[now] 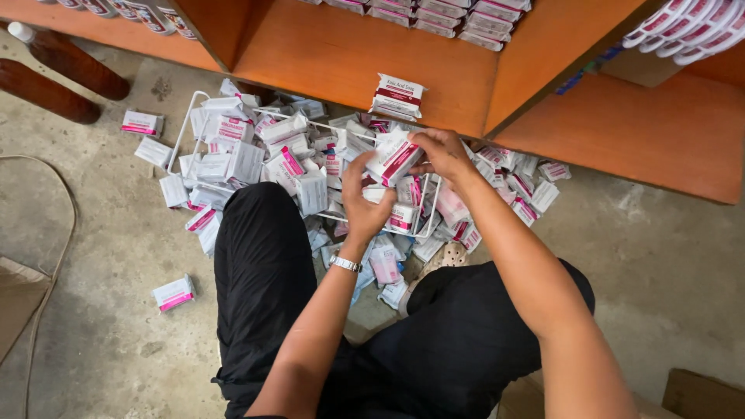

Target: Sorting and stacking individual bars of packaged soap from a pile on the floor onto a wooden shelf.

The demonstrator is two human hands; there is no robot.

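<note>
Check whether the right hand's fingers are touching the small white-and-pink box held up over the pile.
Touching. The head view shows the right hand with its fingers pinching the top edge of the small white-and-pink box, no gap visible; the left hand supports it from below.

Small white carton (393, 159) with magenta stripe, tilted, aloft above the heap of like cartons (256, 155).

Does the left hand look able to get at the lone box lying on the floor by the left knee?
Probably yes: the lone box lies on bare floor with nothing over it, though the left hand is busy on another box.
</note>
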